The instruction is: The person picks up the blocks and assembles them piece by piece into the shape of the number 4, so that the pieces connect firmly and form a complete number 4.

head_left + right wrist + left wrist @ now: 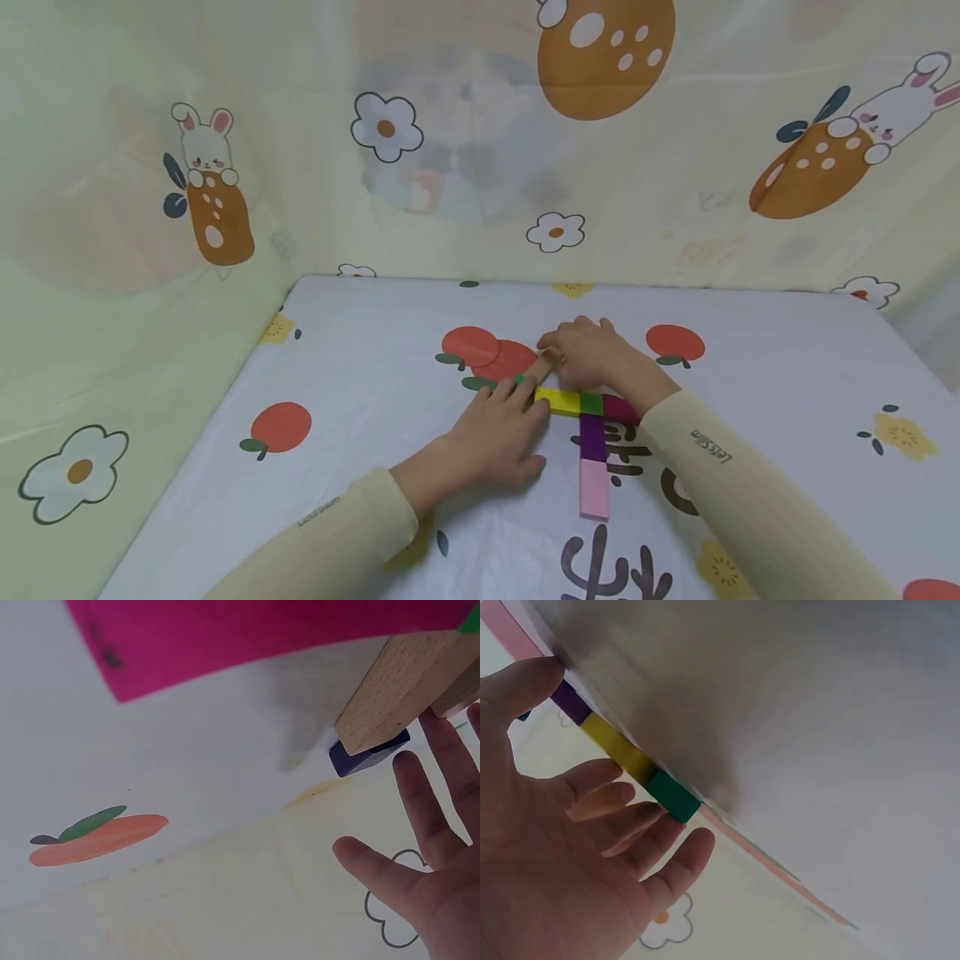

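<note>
Small blocks form a T on the cloth in the head view: a yellow block (558, 402), a green block (592, 405) and a magenta block (619, 409) in a row, with a purple block (593, 437) and a pink block (595, 488) running toward me. My left hand (495, 437) touches another green block (673, 796) at the row's left end, its fingers loosely bent. Slanting away behind that end is a wooden block (542, 367). My right hand (592, 354) holds its far end; the thumb is hidden. A dark blue block (367, 754) shows against the wood.
A white cloth (360, 350) printed with apples, flowers and dark lettering covers the table. Behind it and to the left hangs a pale curtain (465, 242) with rabbit and flower prints. My right forearm (750, 492) passes close to the magenta block.
</note>
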{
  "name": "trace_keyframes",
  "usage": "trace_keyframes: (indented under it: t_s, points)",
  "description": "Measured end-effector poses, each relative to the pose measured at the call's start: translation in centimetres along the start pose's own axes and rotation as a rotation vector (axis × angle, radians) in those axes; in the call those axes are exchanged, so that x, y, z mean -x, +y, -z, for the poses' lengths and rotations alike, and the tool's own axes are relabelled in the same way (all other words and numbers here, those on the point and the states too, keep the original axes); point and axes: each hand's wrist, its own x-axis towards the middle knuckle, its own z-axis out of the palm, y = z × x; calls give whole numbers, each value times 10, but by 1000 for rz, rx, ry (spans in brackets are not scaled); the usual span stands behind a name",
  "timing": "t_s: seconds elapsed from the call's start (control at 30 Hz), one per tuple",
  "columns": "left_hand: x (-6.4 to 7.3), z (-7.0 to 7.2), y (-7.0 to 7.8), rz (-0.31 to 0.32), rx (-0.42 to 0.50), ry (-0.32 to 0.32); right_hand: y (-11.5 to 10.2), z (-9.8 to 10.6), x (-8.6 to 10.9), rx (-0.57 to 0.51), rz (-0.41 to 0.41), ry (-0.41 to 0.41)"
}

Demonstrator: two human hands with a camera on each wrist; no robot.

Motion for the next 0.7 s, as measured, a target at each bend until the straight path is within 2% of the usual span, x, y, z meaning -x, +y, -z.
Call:
trace_keyframes:
  t_s: [0.23, 0.4, 0.7]
  points:
    - [-2, -1, -2, -8, 6, -3, 6, 0, -2, -38, -1, 14]
    - [-3, -1, -2, -9, -4, -23, 10, 0, -2, -79, -20, 52]
    - [-1, 1, -2, 8, 9, -52, 25, -4, -5, -84, -59, 90]
